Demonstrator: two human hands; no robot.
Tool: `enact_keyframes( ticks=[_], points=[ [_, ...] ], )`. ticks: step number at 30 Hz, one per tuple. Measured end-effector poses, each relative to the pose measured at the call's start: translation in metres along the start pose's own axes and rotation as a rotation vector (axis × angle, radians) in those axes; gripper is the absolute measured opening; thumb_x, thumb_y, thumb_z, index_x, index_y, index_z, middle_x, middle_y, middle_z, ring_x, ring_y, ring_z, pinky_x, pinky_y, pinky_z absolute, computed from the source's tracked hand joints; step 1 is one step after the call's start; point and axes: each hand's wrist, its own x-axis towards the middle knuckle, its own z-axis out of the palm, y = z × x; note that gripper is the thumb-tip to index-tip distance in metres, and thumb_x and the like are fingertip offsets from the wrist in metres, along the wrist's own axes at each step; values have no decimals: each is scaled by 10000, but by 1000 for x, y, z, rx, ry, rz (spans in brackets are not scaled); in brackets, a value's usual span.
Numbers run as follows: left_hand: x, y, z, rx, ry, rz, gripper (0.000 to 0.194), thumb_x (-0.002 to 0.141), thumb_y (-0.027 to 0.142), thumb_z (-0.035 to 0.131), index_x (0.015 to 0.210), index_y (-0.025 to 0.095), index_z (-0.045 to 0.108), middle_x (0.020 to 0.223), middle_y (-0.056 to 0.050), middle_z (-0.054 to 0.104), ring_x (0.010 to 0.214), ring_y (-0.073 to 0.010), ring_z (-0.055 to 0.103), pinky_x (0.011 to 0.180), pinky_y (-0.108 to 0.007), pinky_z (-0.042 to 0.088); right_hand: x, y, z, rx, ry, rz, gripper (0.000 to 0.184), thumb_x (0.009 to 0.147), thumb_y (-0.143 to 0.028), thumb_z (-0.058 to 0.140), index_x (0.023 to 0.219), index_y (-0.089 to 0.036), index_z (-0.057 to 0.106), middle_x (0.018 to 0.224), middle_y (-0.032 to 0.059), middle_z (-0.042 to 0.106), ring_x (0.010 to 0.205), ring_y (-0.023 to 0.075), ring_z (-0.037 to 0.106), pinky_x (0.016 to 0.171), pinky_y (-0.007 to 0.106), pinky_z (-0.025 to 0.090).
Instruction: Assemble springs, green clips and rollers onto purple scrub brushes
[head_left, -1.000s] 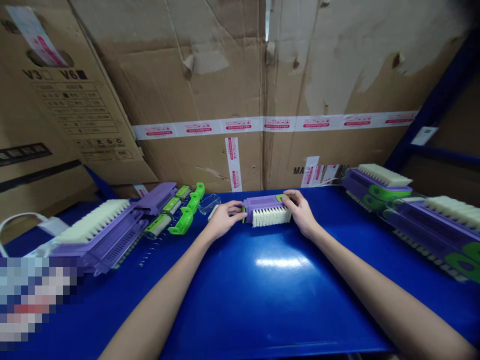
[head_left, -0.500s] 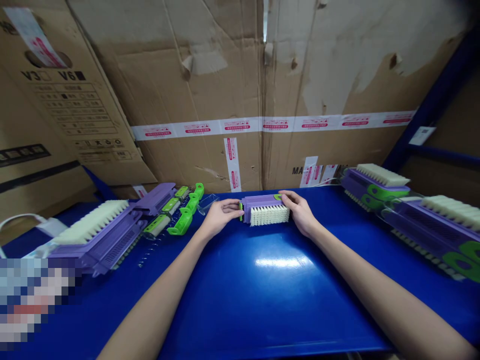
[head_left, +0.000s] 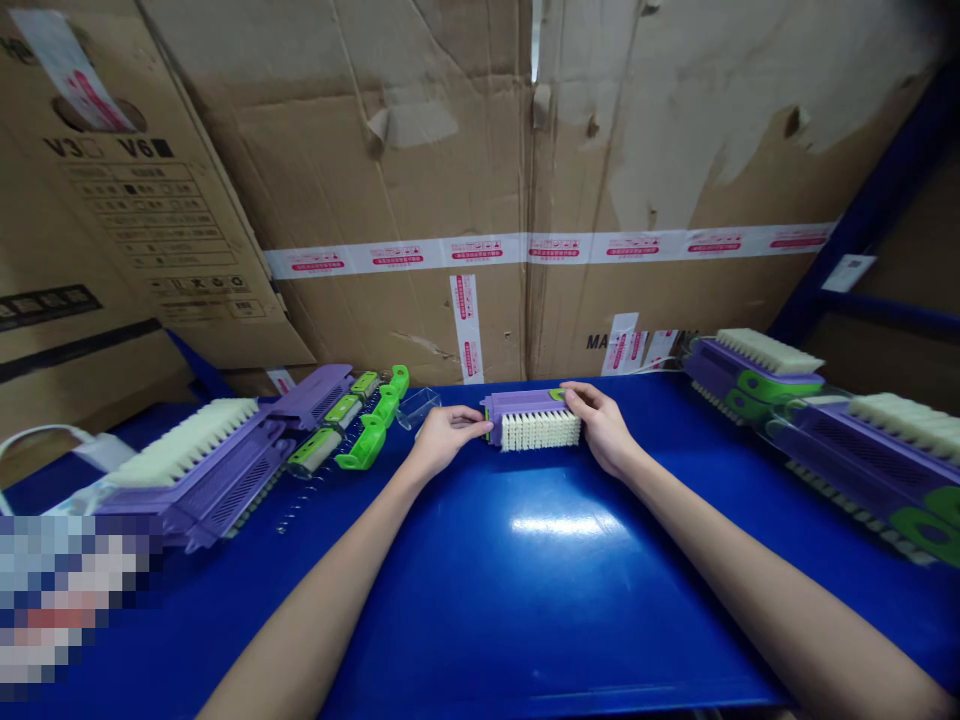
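A purple brush [head_left: 538, 428] with cream bristles rests on the blue tabletop [head_left: 525, 600] in front of me, its bristles facing my side. My left hand [head_left: 448, 436] pinches its left end, where a thin green edge shows by the fingertips. Around the right end, near a green piece on top, my right hand [head_left: 602, 425] is closed, its thumb and fingers against the brush. A small clear plastic piece [head_left: 417, 408] lies just left of my left hand.
At left lie purple brush parts [head_left: 217, 470], green-and-cream blocks [head_left: 319, 450], green caps [head_left: 367, 440], springs [head_left: 298, 500] and a white cable [head_left: 45, 432]. Brushes with green ends [head_left: 757, 375] stand at right. Cardboard [head_left: 390, 310] walls the back.
My left hand's fingers have shifted slightly at the brush's left end, the index finger drawing lower. The brush and my right hand stay nearly in place; the view shifts slightly.
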Motion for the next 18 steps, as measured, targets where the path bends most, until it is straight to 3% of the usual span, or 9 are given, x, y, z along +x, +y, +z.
enact_keyframes(
  ticks=[4,12,18],
  points=[
    [0,0,-1,36,-25,10,212,629,285,730,762,146,640,778,-55,719,750,-196,680,770,-333,523,0,-1,0,14,4,6,417,664,-487,677,955,-191,633,905,37,664,837,188,585,738,310,441],
    [-4,3,1,256,-45,167,191,702,276,661,862,173,680,859,-44,718,808,-194,668,806,-320,504,1,-1,-1,4,29,-6,408,657,-498,683,934,-202,636,914,40,670,848,200,593,739,320,453],
    [-2,0,1,266,-10,185,157,750,282,577,796,187,693,834,-28,719,774,-186,653,767,-314,504,1,-1,-2,-13,15,-5,417,666,-517,666,938,-202,630,919,43,669,844,201,592,725,315,451]
  ],
)
